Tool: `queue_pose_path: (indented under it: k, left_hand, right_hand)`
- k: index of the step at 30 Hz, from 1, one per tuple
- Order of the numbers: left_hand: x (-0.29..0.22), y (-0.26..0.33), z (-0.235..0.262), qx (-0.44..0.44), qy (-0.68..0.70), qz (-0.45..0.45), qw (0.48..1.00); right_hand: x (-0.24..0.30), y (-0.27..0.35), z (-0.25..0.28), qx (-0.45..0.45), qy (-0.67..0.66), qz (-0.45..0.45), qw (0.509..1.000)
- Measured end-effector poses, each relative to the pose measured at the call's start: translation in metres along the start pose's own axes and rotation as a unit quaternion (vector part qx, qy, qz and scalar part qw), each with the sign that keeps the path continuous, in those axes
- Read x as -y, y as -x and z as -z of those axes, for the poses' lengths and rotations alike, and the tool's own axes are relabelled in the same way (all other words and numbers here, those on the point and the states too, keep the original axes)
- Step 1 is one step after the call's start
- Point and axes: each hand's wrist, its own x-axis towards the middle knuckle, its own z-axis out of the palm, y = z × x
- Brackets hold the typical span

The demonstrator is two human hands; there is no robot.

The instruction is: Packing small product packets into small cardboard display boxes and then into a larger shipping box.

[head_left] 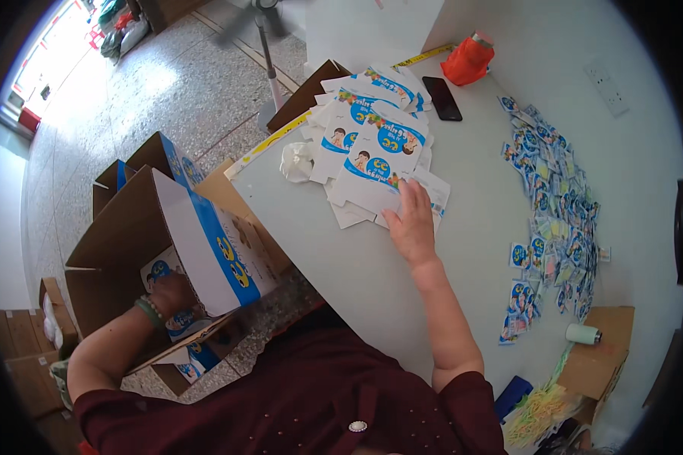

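Right hand [413, 227], fingers loosely spread, at flat cartons [373, 163] piled on counter [478, 182], not yet set up; left hand [172, 294] inside cardboard box [197, 250], grip unclear; packets [558, 220] loose, unboxed.

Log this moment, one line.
left hand: inside open carton | right hand: on flattened boxes | phone: on table
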Motion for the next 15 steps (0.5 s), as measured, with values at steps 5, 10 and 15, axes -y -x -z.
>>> queue_pose_path:
  k: [5,10,15]
  left_hand:
    - [0.004,-0.009,0.006,0.037,-0.095,-0.085,0.991]
    - [0.029,-0.008,0.016,0.184,0.065,0.122,0.973]
    - [-0.048,0.002,0.126,0.245,0.181,0.298,0.905]
  right_hand:
    - [0.017,-0.023,-0.011,0.116,0.082,-0.163,0.976]
    - [0.02,-0.014,-0.01,0.211,0.101,-0.185,0.954]
    - [0.015,0.033,0.002,0.249,0.099,-0.055,0.962]
